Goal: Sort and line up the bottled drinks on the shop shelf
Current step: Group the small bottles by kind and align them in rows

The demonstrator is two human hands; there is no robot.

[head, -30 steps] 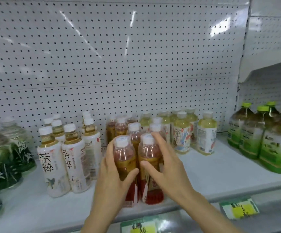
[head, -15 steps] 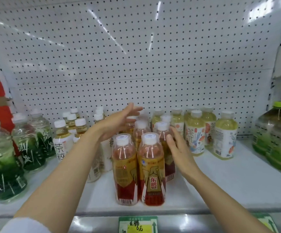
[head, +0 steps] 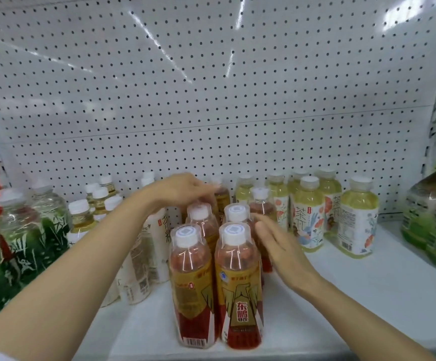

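At centre frame, the left hand (head: 183,190) curls over a rear red-and-gold bottle (head: 221,196) while the right hand (head: 276,246), fingers straight, presses the cluster's right side on the shelf (head: 341,295).

Shelf (head: 368,295), free room: bare white strip right of the red bottles (head: 216,282), running forward to the front edge; open air above all caps up to the pegboard (head: 211,87).

Obstacles: red bottles packed two abreast, front to back, centre. White-label bottles (head: 149,246) just beside them on the left, no gap. Yellow bottles (head: 313,212) behind the bare strip. Green jugs (head: 435,209) at far right; clear green jugs (head: 16,230) far left.
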